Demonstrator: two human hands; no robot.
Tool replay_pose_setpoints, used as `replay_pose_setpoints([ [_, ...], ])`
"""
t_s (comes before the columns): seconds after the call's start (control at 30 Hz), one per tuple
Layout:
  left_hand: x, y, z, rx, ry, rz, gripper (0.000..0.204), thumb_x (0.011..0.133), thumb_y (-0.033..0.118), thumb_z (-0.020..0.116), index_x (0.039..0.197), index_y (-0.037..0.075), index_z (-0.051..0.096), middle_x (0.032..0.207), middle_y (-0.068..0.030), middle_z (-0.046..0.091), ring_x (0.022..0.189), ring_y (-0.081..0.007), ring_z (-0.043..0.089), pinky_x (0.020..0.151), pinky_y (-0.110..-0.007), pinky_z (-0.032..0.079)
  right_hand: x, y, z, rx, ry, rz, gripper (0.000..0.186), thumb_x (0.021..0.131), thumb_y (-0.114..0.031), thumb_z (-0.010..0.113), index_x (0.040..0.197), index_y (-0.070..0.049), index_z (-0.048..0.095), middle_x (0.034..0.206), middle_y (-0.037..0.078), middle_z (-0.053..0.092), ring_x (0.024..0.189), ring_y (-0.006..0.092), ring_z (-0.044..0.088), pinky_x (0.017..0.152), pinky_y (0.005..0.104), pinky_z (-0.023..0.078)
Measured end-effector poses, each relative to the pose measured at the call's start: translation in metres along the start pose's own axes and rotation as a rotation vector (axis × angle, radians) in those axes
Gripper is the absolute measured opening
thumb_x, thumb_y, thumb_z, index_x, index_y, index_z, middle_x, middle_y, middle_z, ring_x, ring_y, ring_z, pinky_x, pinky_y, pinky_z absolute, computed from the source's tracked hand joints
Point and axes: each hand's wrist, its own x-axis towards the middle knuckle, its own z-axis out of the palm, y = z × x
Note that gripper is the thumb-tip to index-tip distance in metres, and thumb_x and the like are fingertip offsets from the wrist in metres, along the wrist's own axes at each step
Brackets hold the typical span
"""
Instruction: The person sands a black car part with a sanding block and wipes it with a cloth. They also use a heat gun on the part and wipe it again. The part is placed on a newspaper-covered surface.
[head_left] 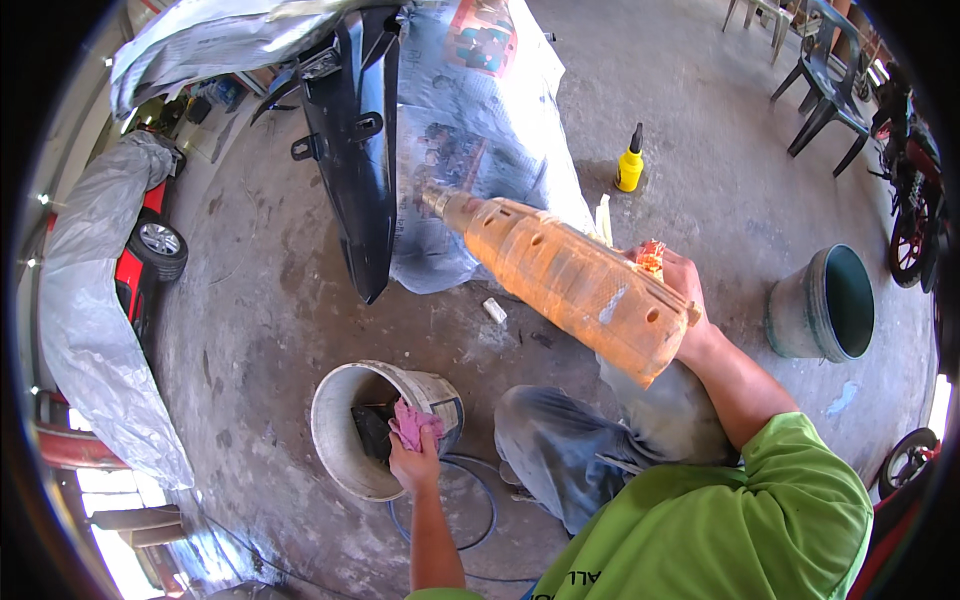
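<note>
My right hand [684, 284] is closed around a heat gun [560, 280] with a worn orange body and a metal nozzle. The nozzle points up and left, close to a glossy black plastic fairing panel [365, 190], apart from it as far as I can see. That panel leans on a stand draped in newspaper-like sheeting [520, 130]. At the rim of a dirty white bucket [335, 410], my left hand [413, 462] grips a pink cloth [410, 422]. Something dark lies inside the bucket, partly hidden by the cloth.
A yellow bottle with a black nozzle [629, 168] and a small white block [494, 310] stand on the concrete floor. To the right are a grey-green bucket [793, 315], a dark plastic chair [828, 85] and a motorcycle [908, 200]. A covered red car [95, 270] is at left.
</note>
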Motion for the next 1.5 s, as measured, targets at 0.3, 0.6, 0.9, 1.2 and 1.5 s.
replay_pose_setpoints([
  [0.3,0.003,-0.005,0.005,-0.073,0.007,0.022,0.074,0.087,0.046,0.076,0.138,-0.005,0.059,0.112,-0.0298,0.071,0.101,-0.0488,0.068,0.086,-0.052,0.055,-0.005,0.025,-0.007,0.080,-0.045,0.030,0.036,0.070,-0.027,0.081,0.099,-0.007,0.072,0.098,0.006,0.075,0.077,0.0284,0.064,0.071,0.0384,0.054],
  [0.6,0.005,-0.005,0.012,-0.099,0.053,0.097,0.074,0.088,0.043,0.077,0.136,-0.009,0.058,0.113,-0.0327,0.070,0.103,-0.0494,0.069,0.086,-0.052,0.055,-0.004,0.038,-0.003,0.381,0.005,0.281,0.035,0.070,-0.027,0.080,0.095,-0.005,0.070,0.093,0.005,0.072,0.074,0.0249,0.062,0.066,0.0372,0.052],
  [0.9,0.005,-0.009,0.014,-0.146,0.026,0.093,0.073,0.088,0.039,0.076,0.136,-0.012,0.057,0.117,-0.0328,0.069,0.106,-0.0486,0.069,0.089,-0.051,0.055,0.004,0.049,-0.017,0.320,-0.072,0.208,0.037,0.071,-0.030,0.082,0.094,-0.004,0.070,0.094,0.007,0.073,0.072,0.0249,0.063,0.066,0.0361,0.052],
  [1.2,0.002,-0.014,0.013,-0.108,-0.002,0.062,0.071,0.094,0.037,0.072,0.142,-0.013,0.052,0.126,-0.0335,0.066,0.114,-0.0466,0.066,0.098,-0.047,0.051,0.004,0.054,-0.020,0.263,-0.047,0.145,0.035,0.073,-0.032,0.082,0.092,-0.005,0.070,0.092,0.007,0.073,0.071,0.0238,0.062,0.064,0.0360,0.051],
  [1.5,0.004,-0.014,0.018,-0.132,0.022,0.061,0.072,0.091,0.037,0.074,0.139,-0.013,0.054,0.125,-0.0349,0.066,0.115,-0.0486,0.066,0.096,-0.050,0.053,0.008,0.063,-0.027,0.246,-0.083,0.091,0.034,0.077,-0.033,0.081,0.093,-0.005,0.070,0.091,0.007,0.072,0.071,0.0234,0.062,0.063,0.0371,0.052],
])
